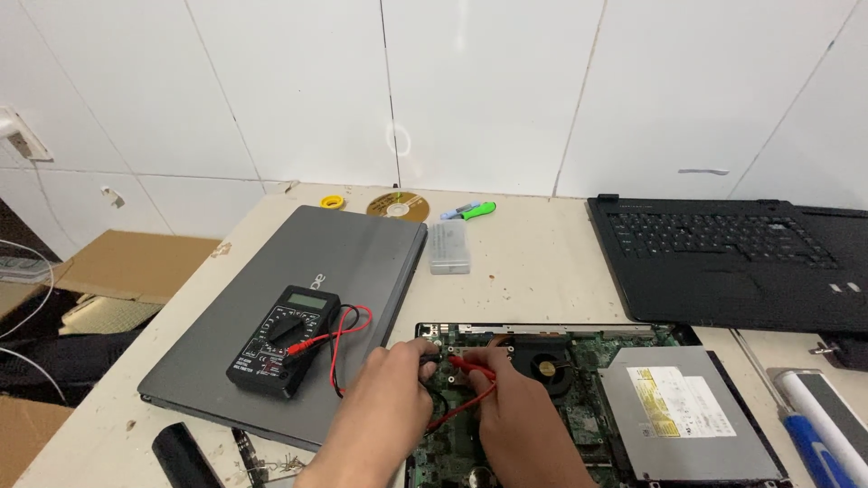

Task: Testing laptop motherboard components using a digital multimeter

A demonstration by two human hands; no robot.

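Observation:
My left hand point(391, 395) holds a black probe tip against the green circuit board point(588, 416) of an opened laptop base. Close beside it, my right hand point(514, 408) grips a red probe point(470, 366) touching the same board near the fan point(545, 365). Red and black leads point(342, 339) run left to a black multimeter point(284, 340) lying on a closed grey laptop point(307, 271).
A silver optical drive point(687, 411) sits in the opened base. A black keyboard panel point(732, 262) lies at the back right. A disc point(398, 206), yellow tape roll point(333, 201), grey box point(448, 247), green marker point(477, 211) and blue-handled screwdriver point(814, 443) lie about. Cardboard boxes point(127, 267) stand left.

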